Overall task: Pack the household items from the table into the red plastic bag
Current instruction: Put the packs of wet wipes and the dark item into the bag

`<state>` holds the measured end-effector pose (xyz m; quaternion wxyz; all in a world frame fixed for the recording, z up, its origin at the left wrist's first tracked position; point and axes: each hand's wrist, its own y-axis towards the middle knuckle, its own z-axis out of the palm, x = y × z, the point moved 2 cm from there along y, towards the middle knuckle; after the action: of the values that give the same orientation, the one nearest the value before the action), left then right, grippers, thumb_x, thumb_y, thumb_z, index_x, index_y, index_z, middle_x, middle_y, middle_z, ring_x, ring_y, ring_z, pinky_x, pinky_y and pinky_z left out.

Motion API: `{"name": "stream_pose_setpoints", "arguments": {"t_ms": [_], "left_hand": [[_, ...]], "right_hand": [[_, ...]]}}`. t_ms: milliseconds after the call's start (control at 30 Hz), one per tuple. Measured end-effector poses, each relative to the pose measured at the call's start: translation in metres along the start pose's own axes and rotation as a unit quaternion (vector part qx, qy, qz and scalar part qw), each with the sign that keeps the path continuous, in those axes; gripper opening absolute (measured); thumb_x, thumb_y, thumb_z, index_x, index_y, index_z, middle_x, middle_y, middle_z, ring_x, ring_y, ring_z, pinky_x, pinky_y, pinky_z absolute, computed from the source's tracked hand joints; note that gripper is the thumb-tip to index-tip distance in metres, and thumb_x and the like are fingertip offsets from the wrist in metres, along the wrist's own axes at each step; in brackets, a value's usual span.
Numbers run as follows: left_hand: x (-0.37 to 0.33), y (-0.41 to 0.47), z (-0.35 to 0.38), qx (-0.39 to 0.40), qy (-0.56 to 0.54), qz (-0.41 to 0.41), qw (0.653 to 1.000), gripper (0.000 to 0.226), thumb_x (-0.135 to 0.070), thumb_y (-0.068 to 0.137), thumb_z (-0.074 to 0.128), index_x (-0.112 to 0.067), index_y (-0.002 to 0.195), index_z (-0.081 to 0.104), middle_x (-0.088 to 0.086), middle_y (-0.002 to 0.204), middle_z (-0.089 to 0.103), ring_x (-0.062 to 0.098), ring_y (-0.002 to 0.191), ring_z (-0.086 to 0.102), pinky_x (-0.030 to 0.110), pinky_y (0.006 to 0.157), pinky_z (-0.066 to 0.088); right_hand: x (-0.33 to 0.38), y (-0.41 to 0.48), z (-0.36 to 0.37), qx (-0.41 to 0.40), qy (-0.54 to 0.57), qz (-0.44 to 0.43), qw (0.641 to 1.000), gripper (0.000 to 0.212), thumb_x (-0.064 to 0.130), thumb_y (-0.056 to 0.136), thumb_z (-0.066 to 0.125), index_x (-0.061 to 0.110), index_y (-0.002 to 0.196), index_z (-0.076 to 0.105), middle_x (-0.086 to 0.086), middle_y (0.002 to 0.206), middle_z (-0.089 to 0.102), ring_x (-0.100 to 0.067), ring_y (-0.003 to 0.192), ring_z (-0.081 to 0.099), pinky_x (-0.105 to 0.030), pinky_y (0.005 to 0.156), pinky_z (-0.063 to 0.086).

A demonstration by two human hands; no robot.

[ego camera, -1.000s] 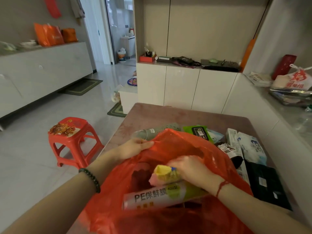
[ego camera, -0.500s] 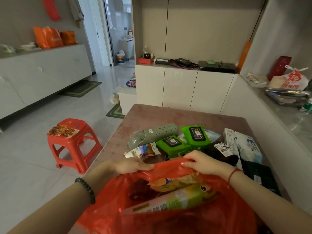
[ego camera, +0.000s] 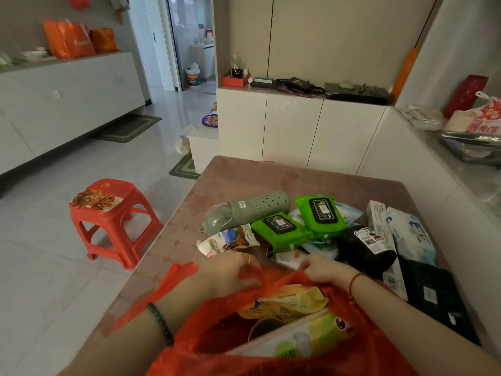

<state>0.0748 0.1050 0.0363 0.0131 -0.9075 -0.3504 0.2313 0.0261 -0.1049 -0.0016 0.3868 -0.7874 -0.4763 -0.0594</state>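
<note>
The red plastic bag (ego camera: 206,332) lies open at the table's near edge. Inside it are a yellow packet (ego camera: 287,302) and a long cling-film box (ego camera: 306,340). My left hand (ego camera: 227,272) and my right hand (ego camera: 322,270) both pinch the bag's far rim, close together. On the table (ego camera: 271,180) beyond lie a grey perforated case (ego camera: 252,210), two green wipe packs (ego camera: 282,232), a snack packet (ego camera: 230,240), a black pouch (ego camera: 363,251), white boxes (ego camera: 379,221), a blue-white pack (ego camera: 412,234) and a dark flat package (ego camera: 436,297).
A red plastic stool (ego camera: 108,210) stands on the tiled floor left of the table. White cabinets (ego camera: 298,128) line the wall behind it, and a counter (ego camera: 466,158) with bags runs along the right.
My right hand left the yellow packet inside the bag and took hold of the rim. The rim came down and towards me, uncovering the items on the table.
</note>
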Motion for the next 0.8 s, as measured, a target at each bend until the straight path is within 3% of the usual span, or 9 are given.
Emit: {"name": "stream_pose_setpoints", "arguments": {"t_ms": [100,167,233,300,433,500,600,700,800], "left_hand": [[0.003,0.005,0.006,0.003,-0.061,-0.004,0.998,0.033,-0.041,0.087,0.056,-0.022,0.113,0.064,-0.002,0.117,0.066,0.014,0.109,0.059,0.025,0.095,0.043],[0.006,0.008,0.008,-0.012,-0.088,-0.001,0.996,0.047,-0.056,0.083,0.048,-0.025,0.116,0.061,-0.004,0.118,0.065,0.012,0.11,0.058,0.029,0.099,0.043],[0.003,0.007,0.009,-0.011,-0.064,0.004,0.998,0.058,-0.064,0.08,0.043,-0.028,0.123,0.054,-0.007,0.124,0.06,0.011,0.116,0.053,0.029,0.103,0.039],[0.0,0.007,0.011,0.001,-0.008,0.016,1.0,0.065,-0.068,0.079,0.04,-0.028,0.129,0.049,-0.007,0.127,0.057,0.012,0.119,0.05,0.029,0.102,0.038],[0.0,0.003,0.009,-0.011,0.03,0.017,0.999,0.088,-0.077,0.065,0.013,-0.029,0.133,0.044,-0.006,0.134,0.054,0.011,0.123,0.047,0.031,0.107,0.033],[-0.001,-0.001,0.005,-0.024,0.014,0.003,1.0,0.082,-0.074,0.073,0.017,-0.028,0.136,0.041,-0.006,0.139,0.049,0.011,0.127,0.044,0.025,0.107,0.03],[-0.006,-0.007,0.0,-0.085,-0.116,-0.028,0.989,0.063,-0.058,0.088,0.037,-0.023,0.14,0.036,-0.005,0.143,0.044,0.008,0.13,0.04,0.018,0.106,0.026],[-0.013,-0.003,-0.006,-0.12,-0.405,-0.1,0.901,0.068,-0.058,0.085,0.046,-0.024,0.142,0.032,-0.008,0.142,0.043,0.003,0.125,0.041,0.02,0.107,0.028],[-0.029,0.01,-0.013,-0.111,-0.589,-0.117,0.792,0.093,-0.079,0.061,0.056,-0.035,0.14,0.034,-0.008,0.138,0.05,0.011,0.122,0.051,0.037,0.107,0.039]], "right_hand": [[0.015,0.005,-0.018,-0.209,0.052,-0.053,0.975,0.045,0.029,0.083,0.066,0.005,0.119,0.054,-0.011,0.115,0.057,-0.023,0.105,0.056,-0.026,0.08,0.045],[0.023,0.017,-0.023,-0.27,-0.02,-0.079,0.959,0.074,0.041,0.077,0.069,0.011,0.136,0.035,-0.014,0.136,0.04,-0.027,0.124,0.043,-0.035,0.101,0.038],[0.03,0.035,-0.018,-0.247,-0.153,-0.072,0.954,0.095,0.057,0.073,0.066,0.02,0.145,0.018,-0.015,0.149,0.024,-0.033,0.135,0.029,-0.042,0.108,0.031],[0.035,0.053,-0.01,-0.206,-0.18,-0.027,0.962,0.103,0.067,0.068,0.062,0.025,0.147,0.009,-0.017,0.152,0.018,-0.036,0.138,0.024,-0.047,0.108,0.03],[0.048,0.073,0.0,-0.17,-0.223,0.038,0.959,0.099,0.062,0.068,0.065,0.023,0.144,0.015,-0.021,0.141,0.036,-0.037,0.131,0.033,-0.047,0.103,0.031],[0.048,0.075,-0.003,-0.178,-0.176,0.049,0.967,0.091,0.059,0.068,0.064,0.023,0.141,0.023,-0.017,0.139,0.041,-0.037,0.128,0.036,-0.048,0.103,0.032],[0.046,0.062,-0.019,-0.172,0.117,0.031,0.978,0.071,0.045,0.078,0.061,0.018,0.137,0.034,-0.013,0.134,0.05,-0.033,0.122,0.047,-0.044,0.102,0.04],[0.051,0.025,-0.03,-0.155,0.356,-0.033,0.921,0.055,0.027,0.087,0.057,0.015,0.137,0.036,-0.008,0.116,0.059,-0.022,0.106,0.051,-0.036,0.097,0.043],[0.062,-0.028,-0.027,-0.205,0.286,-0.18,0.919,0.062,0.024,0.08,0.066,0.029,0.133,0.035,0.002,0.123,0.05,-0.014,0.108,0.05,-0.029,0.088,0.044]]}}
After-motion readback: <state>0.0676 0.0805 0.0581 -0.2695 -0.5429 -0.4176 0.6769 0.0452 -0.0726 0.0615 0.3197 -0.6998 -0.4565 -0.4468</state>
